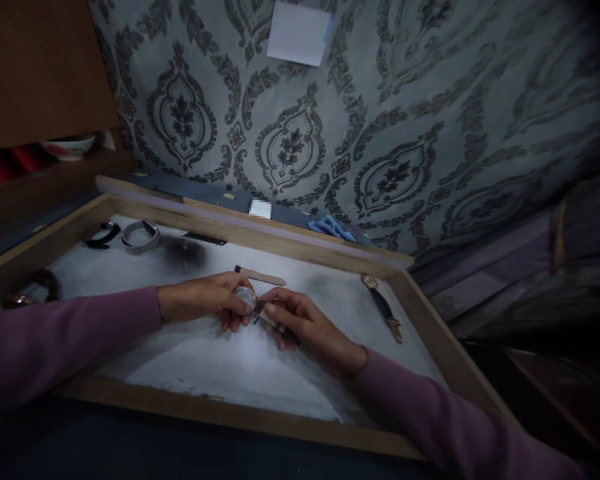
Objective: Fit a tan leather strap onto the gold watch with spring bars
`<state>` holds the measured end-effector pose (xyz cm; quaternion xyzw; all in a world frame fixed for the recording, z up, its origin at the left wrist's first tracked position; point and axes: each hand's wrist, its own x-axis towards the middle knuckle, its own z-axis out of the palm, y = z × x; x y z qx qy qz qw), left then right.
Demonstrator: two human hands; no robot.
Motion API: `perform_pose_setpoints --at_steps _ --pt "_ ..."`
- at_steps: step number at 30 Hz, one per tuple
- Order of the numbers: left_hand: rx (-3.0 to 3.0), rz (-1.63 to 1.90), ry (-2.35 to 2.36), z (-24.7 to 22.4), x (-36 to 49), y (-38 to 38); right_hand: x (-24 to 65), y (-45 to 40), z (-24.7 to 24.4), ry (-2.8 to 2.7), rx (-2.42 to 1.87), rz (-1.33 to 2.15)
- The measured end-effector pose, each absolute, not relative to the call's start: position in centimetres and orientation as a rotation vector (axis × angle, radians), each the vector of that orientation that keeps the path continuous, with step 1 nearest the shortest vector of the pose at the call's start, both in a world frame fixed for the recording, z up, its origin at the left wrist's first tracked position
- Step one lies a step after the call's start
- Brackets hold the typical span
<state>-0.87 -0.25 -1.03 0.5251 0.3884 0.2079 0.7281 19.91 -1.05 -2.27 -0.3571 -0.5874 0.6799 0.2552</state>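
Over the middle of a shallow wooden tray (240, 407) with a white bottom, my left hand (215, 300) is closed on a round watch case (245, 297) with a light dial. My right hand (300, 320) pinches a dark watch strap (260, 308) whose end meets the edge of the case. Whether the strap is joined to the case I cannot tell. Part of a pale strip shows under my right fingers. Just beyond my hands, a separate strap piece (261, 275), beige with a dark end, lies flat on the tray bottom.
A watch with a black strap (383, 303) lies at the tray's right. At its left are a grey-banded watch (141, 237), a black watch (103, 235) and a dark one (33, 290). A blue cloth (333, 228) rests behind the far rim, before the patterned wall.
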Motion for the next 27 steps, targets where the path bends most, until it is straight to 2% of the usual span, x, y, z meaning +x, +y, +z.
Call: perform_pose_setpoints --at_steps 27 --pt "1.26 0.443 0.829 -0.77 -0.46 -0.74 19.72 -0.82 -1.83 -1.361 -1.056 1.897"
